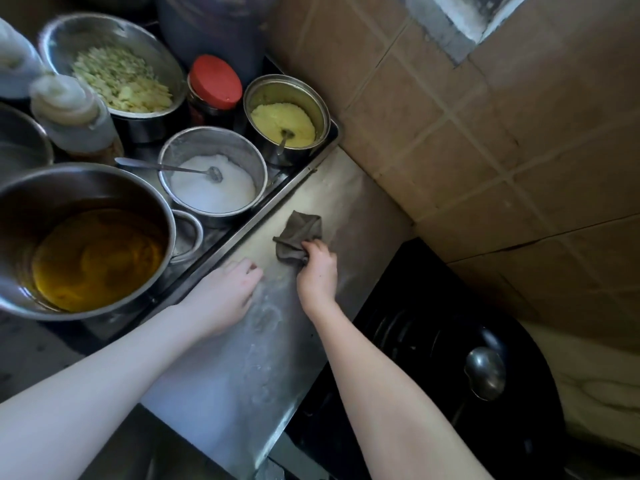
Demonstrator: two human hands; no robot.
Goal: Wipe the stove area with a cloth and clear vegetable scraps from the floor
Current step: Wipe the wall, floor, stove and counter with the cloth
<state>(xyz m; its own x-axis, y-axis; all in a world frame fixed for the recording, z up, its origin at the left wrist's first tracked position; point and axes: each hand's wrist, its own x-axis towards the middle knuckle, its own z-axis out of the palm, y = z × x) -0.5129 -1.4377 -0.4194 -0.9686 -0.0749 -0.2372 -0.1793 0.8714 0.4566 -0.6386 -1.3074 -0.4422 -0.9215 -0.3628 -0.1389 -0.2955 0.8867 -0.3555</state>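
Observation:
A crumpled grey-brown cloth (298, 234) lies on the steel counter strip (249, 358) between the tray of pots and the black wok. My right hand (318, 276) is closed on the cloth's near edge and presses it to the metal. My left hand (227, 292) rests flat on the same strip, fingers together, next to the tray's rim, holding nothing. The strip shows dull smears and whitish residue near my wrists. No floor and no vegetable scraps on it are in view.
A steel tray (277, 197) at left holds a pot of orange sauce (93, 258), a pot of white grains with a spoon (213, 183), a pot of yellow paste (283, 123), a red-lidded jar (214, 83) and a bowl of chopped vegetables (121, 81). A black wok (450, 341) with a ladle (485, 372) sits right. Tiled wall (485, 133) behind.

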